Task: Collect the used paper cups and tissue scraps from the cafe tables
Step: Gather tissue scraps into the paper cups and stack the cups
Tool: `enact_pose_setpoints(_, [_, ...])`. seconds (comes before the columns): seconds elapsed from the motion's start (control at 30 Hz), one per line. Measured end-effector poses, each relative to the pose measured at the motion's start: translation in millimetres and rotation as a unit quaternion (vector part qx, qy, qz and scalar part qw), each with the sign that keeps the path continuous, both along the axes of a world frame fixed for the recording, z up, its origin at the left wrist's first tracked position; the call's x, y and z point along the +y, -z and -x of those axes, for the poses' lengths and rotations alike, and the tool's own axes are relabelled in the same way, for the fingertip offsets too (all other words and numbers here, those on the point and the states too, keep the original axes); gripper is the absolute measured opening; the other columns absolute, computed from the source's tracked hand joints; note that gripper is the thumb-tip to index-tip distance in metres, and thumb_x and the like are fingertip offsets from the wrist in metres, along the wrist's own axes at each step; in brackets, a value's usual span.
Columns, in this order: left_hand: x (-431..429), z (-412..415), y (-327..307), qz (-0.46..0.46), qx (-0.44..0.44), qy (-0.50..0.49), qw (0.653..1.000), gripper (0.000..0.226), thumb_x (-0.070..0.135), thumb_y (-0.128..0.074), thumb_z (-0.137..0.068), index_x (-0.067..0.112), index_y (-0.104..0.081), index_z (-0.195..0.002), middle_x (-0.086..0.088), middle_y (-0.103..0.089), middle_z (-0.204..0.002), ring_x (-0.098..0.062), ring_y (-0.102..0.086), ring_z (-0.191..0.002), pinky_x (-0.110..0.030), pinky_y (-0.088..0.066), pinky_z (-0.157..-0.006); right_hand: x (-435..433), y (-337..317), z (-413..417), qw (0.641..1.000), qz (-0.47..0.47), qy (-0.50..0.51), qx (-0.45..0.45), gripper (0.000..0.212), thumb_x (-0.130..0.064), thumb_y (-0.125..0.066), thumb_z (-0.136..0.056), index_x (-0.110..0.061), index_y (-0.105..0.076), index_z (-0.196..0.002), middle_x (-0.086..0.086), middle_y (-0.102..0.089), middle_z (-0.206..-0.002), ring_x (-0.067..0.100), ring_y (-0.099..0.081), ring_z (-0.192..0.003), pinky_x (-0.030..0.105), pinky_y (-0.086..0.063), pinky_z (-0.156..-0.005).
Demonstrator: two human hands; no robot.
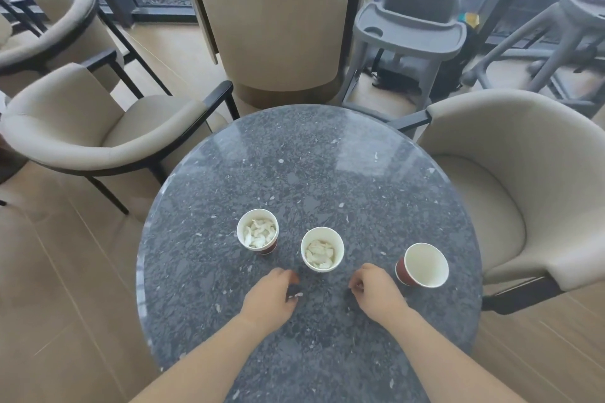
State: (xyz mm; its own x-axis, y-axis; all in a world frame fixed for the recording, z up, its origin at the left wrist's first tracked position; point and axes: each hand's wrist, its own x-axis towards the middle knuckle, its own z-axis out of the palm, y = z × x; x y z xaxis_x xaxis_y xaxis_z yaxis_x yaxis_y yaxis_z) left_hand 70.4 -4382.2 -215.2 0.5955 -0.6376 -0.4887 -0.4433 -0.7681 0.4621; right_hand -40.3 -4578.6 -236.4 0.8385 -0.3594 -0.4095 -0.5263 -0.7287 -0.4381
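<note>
Three red paper cups with white insides stand on the round dark stone table (311,173). The left cup (257,232) and the middle cup (322,249) each hold white tissue scraps. The right cup (424,265) is empty. My left hand (271,291) lies on the table just in front of the middle cup, fingers curled, pinching a small white tissue scrap (297,295) at its fingertips. My right hand (373,288) sits between the middle and right cups with its fingers curled in. I cannot see anything inside it.
Beige armchairs stand at the table's left (98,127) and right (510,180). A beige column (278,16) rises behind the table, with grey high chairs (409,29) at the back right. Small pale flecks dot the tabletop.
</note>
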Motion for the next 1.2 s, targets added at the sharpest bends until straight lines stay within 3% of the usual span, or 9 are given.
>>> enact_pose_setpoints(0.1, [-4,2,7,-0.042,-0.002,0.045,0.998,0.026,0.019,-0.051,-0.086,0.023,-0.053,-0.111,0.002,-0.051,-0.112,-0.02,-0.054,-0.104,-0.036,-0.05,-0.081,-1,-10,3,0.999,-0.017,0.036,-0.037,0.018,-0.004,-0.055,-0.082,-0.015,-0.07,-0.08,0.002,-0.059,-0.089,0.02,-0.058,-0.081,0.023,-0.042,-0.07])
enact_pose_setpoints(0.27, [-3,6,18,-0.037,-0.001,0.057,0.998,0.021,0.013,-0.043,-0.088,0.021,-0.06,-0.099,0.007,-0.046,-0.094,-0.02,-0.057,-0.098,-0.034,-0.049,-0.081,-2,-49,-5,0.973,-0.049,0.122,-0.189,0.012,-0.003,-0.064,-0.08,-0.014,-0.069,-0.077,-0.004,-0.059,-0.081,0.007,-0.056,-0.071,0.008,-0.042,-0.066])
enact_pose_setpoints(0.43, [0,6,11,0.022,-0.019,0.014,0.999,0.017,0.017,-0.049,-0.085,0.025,-0.063,-0.091,0.007,-0.058,-0.093,-0.015,-0.057,-0.092,-0.029,-0.048,-0.078,7,-85,-27,0.947,-0.05,0.103,-0.299,0.011,-0.002,-0.067,-0.078,-0.012,-0.068,-0.079,-0.003,-0.062,-0.083,0.008,-0.058,-0.072,0.013,-0.047,-0.064])
enact_pose_setpoints(0.63, [2,-8,-27,0.162,-0.057,-0.093,0.981,0.009,0.022,-0.06,-0.084,0.031,-0.062,-0.083,0.014,-0.061,-0.08,-0.002,-0.055,-0.07,-0.023,-0.047,-0.071,24,-87,-42,0.958,-0.07,0.058,-0.272,0.014,-0.002,-0.066,-0.078,-0.012,-0.067,-0.089,-0.007,-0.058,-0.086,0.008,-0.055,-0.078,0.008,-0.046,-0.068])
enact_pose_setpoints(0.8, [-14,-15,-58,0.236,-0.068,-0.121,0.962,0.011,0.027,-0.065,-0.083,0.036,-0.059,-0.083,0.017,-0.062,-0.077,0.0,-0.055,-0.066,-0.017,-0.045,-0.064,23,-90,-30,0.954,-0.056,0.074,-0.286,0.017,-0.002,-0.067,-0.077,-0.016,-0.067,-0.087,-0.006,-0.061,-0.088,0.012,-0.058,-0.077,0.02,-0.051,-0.069])
enact_pose_setpoints(0.9, [-32,-13,-70,0.247,-0.068,-0.096,0.962,0.009,0.029,-0.065,-0.083,0.033,-0.061,-0.09,0.015,-0.062,-0.081,-0.002,-0.055,-0.066,-0.024,-0.05,-0.068,23,-95,-16,0.948,-0.052,0.081,-0.302,0.019,0.0,-0.066,-0.077,-0.015,-0.067,-0.088,-0.004,-0.062,-0.088,0.005,-0.055,-0.075,0.011,-0.048,-0.066])
enact_pose_setpoints(1.03, [-42,-6,-77,0.211,-0.091,-0.045,0.972,0.025,0.03,-0.064,-0.084,0.03,-0.059,-0.109,0.016,-0.061,-0.097,-0.005,-0.057,-0.08,-0.026,-0.049,-0.078,23,-101,6,0.948,-0.048,0.098,-0.299,0.018,-0.002,-0.066,-0.079,-0.016,-0.066,-0.09,-0.008,-0.06,-0.089,-0.001,-0.052,-0.076,0.003,-0.043,-0.066])
enact_pose_setpoints(1.2, [-33,5,-83,0.195,-0.117,-0.076,0.971,0.021,0.028,-0.063,-0.085,0.032,-0.058,-0.105,0.017,-0.06,-0.092,-0.003,-0.056,-0.075,-0.03,-0.051,-0.074,26,-105,34,0.945,-0.052,0.097,-0.309,0.019,-0.003,-0.065,-0.079,-0.019,-0.066,-0.089,-0.013,-0.057,-0.088,-0.004,-0.051,-0.077,0.001,-0.04,-0.066])
